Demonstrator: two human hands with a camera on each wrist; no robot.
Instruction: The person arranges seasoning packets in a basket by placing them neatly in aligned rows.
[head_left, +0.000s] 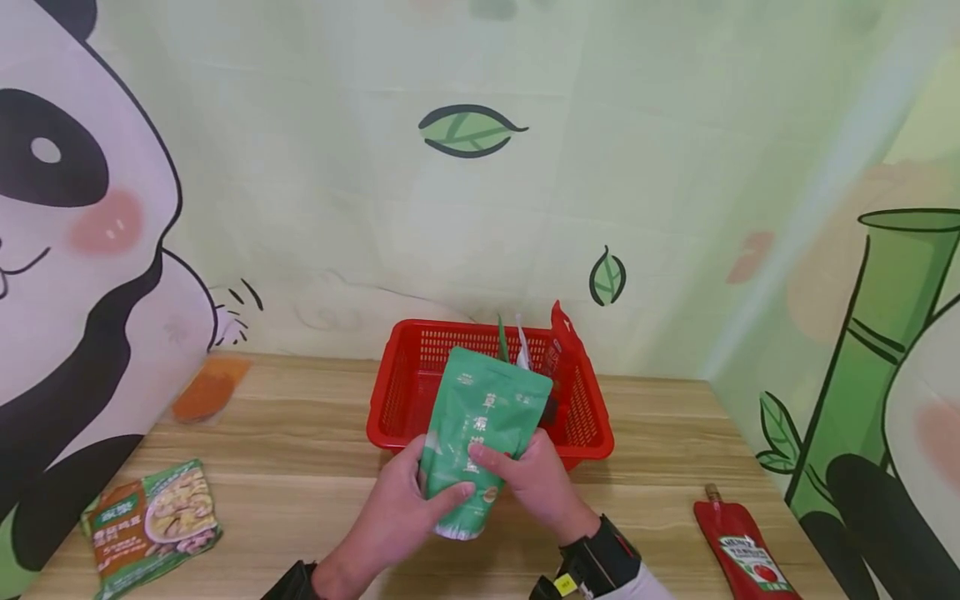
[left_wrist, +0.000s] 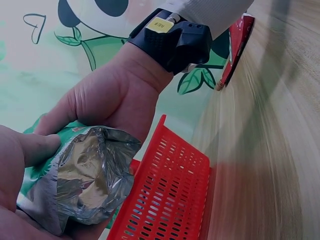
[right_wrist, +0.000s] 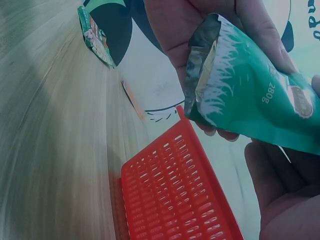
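Note:
Both hands hold a green stand-up pouch (head_left: pixel 487 417) with white lettering, raised over the front of a red plastic basket (head_left: pixel 397 379). My left hand (head_left: pixel 401 508) grips its lower left side, thumb across the front. On the right edge, my right hand (head_left: pixel 536 483) grips it too, its thumb laid on the printed face. The silver foil bottom (left_wrist: pixel 95 172) of the pouch faces the left wrist camera. Inside the basket, a red packet (head_left: pixel 562 342) and a white-edged packet (head_left: pixel 522 346) stand upright at the right; the pouch hides part of the interior.
A green and brown food packet (head_left: pixel 153 525) lies at the left of the wooden table (head_left: pixel 300 467). Behind it, an orange-brown flat packet (head_left: pixel 210 387) lies near the wall. At the right front is a red Heinz ketchup pouch (head_left: pixel 744 546). A printed panda backdrop (head_left: pixel 315 208) closes the rear.

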